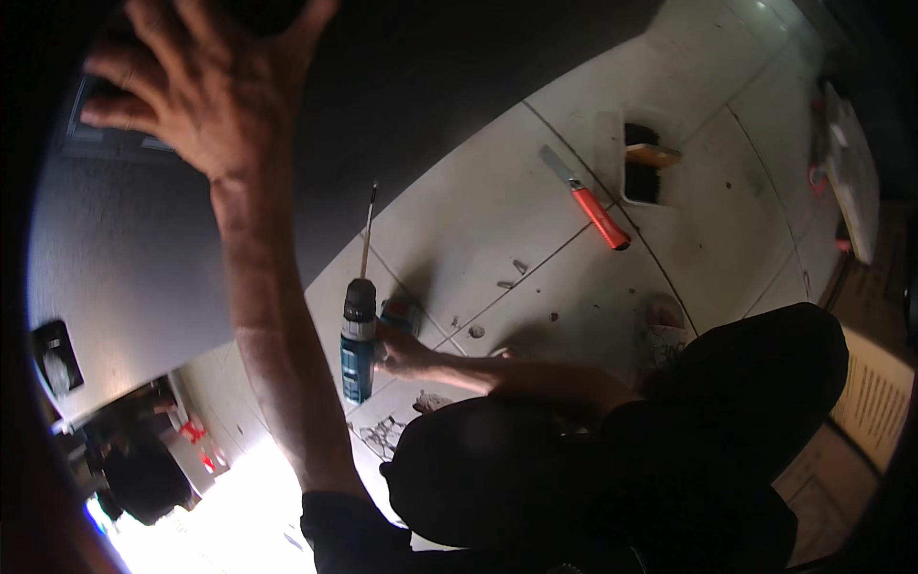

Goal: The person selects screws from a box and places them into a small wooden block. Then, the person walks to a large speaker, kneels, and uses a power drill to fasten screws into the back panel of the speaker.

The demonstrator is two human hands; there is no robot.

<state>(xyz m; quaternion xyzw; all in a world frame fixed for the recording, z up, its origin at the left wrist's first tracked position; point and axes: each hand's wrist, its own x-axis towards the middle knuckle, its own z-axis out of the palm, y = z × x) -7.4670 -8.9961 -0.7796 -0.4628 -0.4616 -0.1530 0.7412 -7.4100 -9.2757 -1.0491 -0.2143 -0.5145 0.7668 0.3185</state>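
Pale floor tiles (593,297) with dark seams lie under a large dark panel (143,239), whose edge runs slantwise from the upper right down toward the lower left; strong light whitens the floor by the panel's lower edge. Over the upper part of the panel is the left hand (225,96), palm down, its fingers spread wide; whether the palm presses on the surface cannot be told.

Just outside the panel's slanting edge, above the floor, the right hand (402,352) holds a teal and black drill (358,349). Its fingers are curled around the grip, though the drill hides part of them. A long thin bit (367,234) points from the chuck toward the panel; contact at the tip is unclear.

Near the panel's lower left corner lies a black, phone-like object (58,358). Farther along the floor, well apart from the drill, lie an orange-handled knife (601,218) and, just beside it, a whitish tray (610,143) with black contents and a wooden strip (655,154) across it. Two small metal pieces (513,275) rest between knife and drill. Cardboard (872,387) lies past the dark-clothed knee (775,354).
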